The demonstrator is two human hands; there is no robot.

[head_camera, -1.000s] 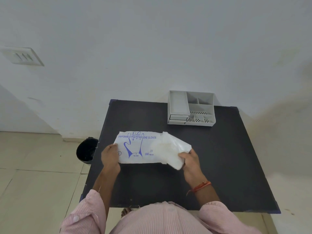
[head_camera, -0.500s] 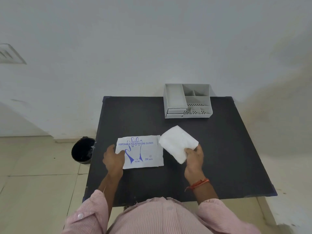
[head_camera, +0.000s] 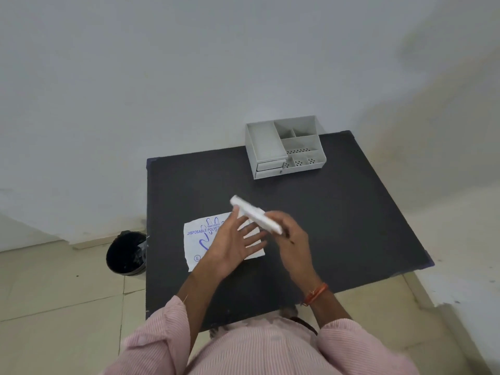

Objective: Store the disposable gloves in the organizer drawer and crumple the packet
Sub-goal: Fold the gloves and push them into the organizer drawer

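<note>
My right hand [head_camera: 290, 234] grips a white stack of folded gloves [head_camera: 254, 213], raised off the table and turned on edge. My left hand [head_camera: 234, 239] hovers open, fingers spread, just left of the stack and above the packet. The flat white packet [head_camera: 196, 243] with blue glove print lies on the black table [head_camera: 338, 226], partly hidden by my left hand. The grey organizer [head_camera: 285, 146] stands at the table's far edge, its two small drawers [head_camera: 269, 169] at the lower left front shut.
A black waste bin [head_camera: 125, 253] sits on the tiled floor left of the table. A pale wall rises right behind the organizer. My pink sleeves fill the bottom of the view.
My right hand lifted the glove stack off the table and tilted it on edge. My left hand left the packet's edge and moved right, opening near the stack. The view shifted.
</note>
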